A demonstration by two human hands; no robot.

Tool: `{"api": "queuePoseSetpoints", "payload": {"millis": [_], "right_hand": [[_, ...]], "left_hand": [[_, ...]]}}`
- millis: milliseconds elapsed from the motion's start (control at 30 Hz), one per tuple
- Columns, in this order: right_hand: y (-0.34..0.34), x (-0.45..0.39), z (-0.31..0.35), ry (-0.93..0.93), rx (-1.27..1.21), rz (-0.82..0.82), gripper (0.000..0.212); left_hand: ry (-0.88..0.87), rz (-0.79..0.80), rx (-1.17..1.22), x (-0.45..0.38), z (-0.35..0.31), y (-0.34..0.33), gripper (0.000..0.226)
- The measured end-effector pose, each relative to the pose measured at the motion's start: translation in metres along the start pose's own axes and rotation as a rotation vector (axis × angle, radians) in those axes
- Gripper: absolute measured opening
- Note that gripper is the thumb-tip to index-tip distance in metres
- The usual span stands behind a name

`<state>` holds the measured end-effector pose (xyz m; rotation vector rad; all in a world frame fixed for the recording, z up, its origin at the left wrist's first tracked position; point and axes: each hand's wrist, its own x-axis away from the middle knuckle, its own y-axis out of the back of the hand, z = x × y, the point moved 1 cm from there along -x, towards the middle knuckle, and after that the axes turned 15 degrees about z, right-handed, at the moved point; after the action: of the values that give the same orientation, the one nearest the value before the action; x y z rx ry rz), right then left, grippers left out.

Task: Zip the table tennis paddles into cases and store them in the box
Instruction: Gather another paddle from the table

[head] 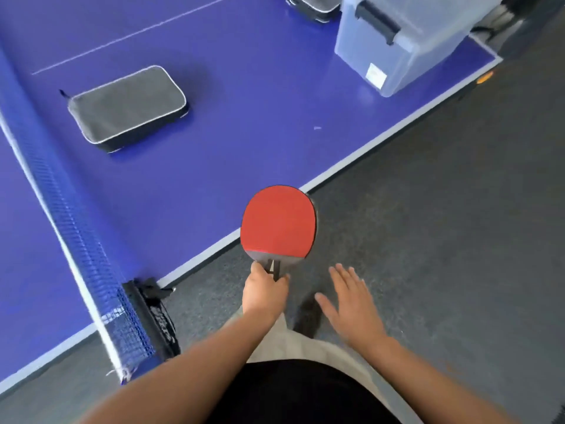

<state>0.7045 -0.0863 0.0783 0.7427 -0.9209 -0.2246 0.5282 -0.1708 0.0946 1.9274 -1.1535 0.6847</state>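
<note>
Blue table tennis table (pixel 244 117) carries a grey zipped case (pixel 127 107) near the net (pixel 76 215), a second case (pixel 315 6) at the far edge, and a clear plastic box (pixel 406 41) by the corner; nothing lies between paddle and case; the red-faced paddle (pixel 278 223) hangs over the table's near edge, blade away from the person, handle towards them; left hand (pixel 264 293) grips the handle; right hand (pixel 351 301) is spread flat, holding nothing.

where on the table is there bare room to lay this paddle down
Open blue table between the grey case, the clear box and the near white edge. Crowded only at the far corner, where the box and a second case sit.
</note>
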Motion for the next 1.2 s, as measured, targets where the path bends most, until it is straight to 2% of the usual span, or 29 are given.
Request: {"api": "queuePoseSetpoints", "payload": {"millis": [100, 333, 467, 633, 833, 1200], "right_hand": [[0.030, -0.033, 0.013, 0.088, 0.070, 0.033, 0.087], [0.084, -0.136, 0.078, 0.263, 0.207, 0.125, 0.092], [0.103, -0.180, 0.122, 0.290, 0.262, 0.189, 0.078], [0.114, -0.221, 0.164, 0.315, 0.363, 0.243, 0.074], [0.120, -0.246, 0.186, 0.334, 0.416, 0.313, 0.073], [0.138, -0.270, 0.203, 0.358, 0.555, 0.360, 0.073]], "left_hand": [[0.049, -0.096, 0.098, -0.016, -0.011, 0.022, 0.031], [0.176, -0.271, 0.249, -0.076, -0.021, 0.090, 0.028], [0.251, -0.354, 0.297, -0.102, -0.021, 0.136, 0.023], [0.334, -0.411, 0.364, -0.129, -0.014, 0.179, 0.020], [0.369, -0.485, 0.436, -0.151, -0.008, 0.201, 0.020], [0.376, -0.523, 0.442, -0.151, 0.005, 0.202, 0.038]]}}
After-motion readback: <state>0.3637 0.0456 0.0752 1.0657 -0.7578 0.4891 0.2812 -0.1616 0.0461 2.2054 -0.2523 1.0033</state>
